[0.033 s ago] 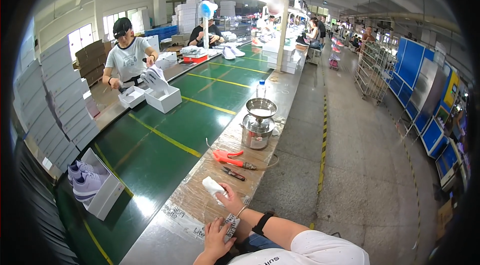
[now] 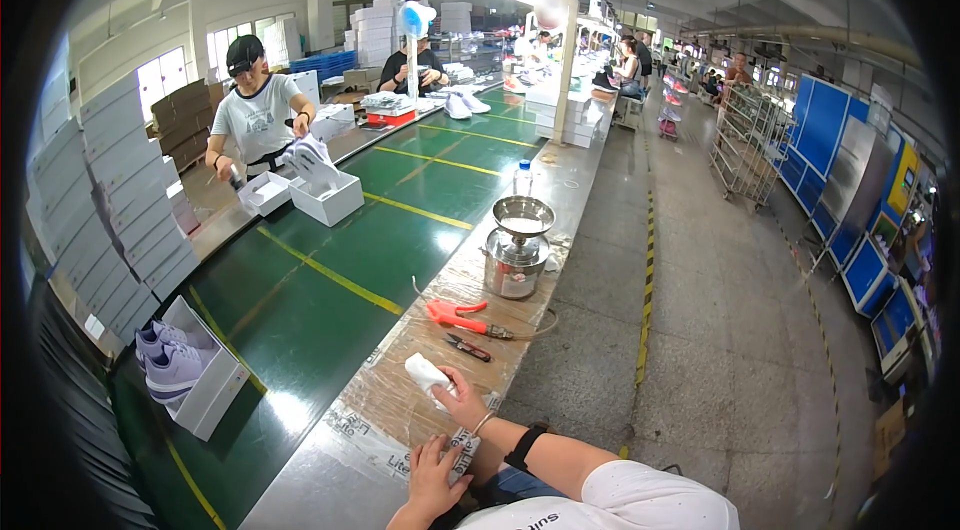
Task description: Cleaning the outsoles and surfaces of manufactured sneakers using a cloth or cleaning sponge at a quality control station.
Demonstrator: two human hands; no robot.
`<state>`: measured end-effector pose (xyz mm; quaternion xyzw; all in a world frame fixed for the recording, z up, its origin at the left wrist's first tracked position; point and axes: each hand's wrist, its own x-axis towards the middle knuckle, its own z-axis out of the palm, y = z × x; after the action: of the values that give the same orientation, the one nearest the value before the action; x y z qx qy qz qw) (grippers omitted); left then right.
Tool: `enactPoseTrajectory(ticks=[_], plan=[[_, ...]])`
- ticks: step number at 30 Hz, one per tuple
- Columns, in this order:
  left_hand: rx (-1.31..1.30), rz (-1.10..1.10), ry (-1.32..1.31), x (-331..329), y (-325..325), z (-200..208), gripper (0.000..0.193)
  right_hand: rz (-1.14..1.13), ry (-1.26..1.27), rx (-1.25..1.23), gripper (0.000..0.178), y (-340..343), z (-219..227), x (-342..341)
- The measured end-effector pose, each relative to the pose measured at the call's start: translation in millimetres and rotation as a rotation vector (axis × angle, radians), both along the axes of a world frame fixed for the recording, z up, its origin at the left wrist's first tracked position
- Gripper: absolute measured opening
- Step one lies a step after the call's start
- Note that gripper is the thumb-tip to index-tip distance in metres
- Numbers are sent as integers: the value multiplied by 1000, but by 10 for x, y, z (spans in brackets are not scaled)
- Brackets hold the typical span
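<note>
Head view: right hand (image 2: 466, 408) grips a folded white cloth (image 2: 428, 373) above the taped desk (image 2: 390, 400); left hand (image 2: 432, 475) rests open-fingered on a printed strip (image 2: 462, 448) at the desk's near edge, near red pliers (image 2: 455, 316).

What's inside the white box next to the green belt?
Lilac sneakers sit inside the open white box. Only their tops and sides show; whatever lies under them is hidden by the shoes and the box's walls.
</note>
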<state>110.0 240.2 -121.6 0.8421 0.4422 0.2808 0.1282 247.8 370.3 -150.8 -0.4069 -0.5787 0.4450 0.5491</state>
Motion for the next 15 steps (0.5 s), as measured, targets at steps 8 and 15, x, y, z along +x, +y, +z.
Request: enactPoseTrajectory(ticks=[8, 15], plan=[[1, -2, -3, -11, 10, -14, 55, 19, -144, 35, 39, -48, 41, -18], [-6, -3, -11, -12, 9, -7, 55, 36, -116, 6, 38, -44, 14, -33]])
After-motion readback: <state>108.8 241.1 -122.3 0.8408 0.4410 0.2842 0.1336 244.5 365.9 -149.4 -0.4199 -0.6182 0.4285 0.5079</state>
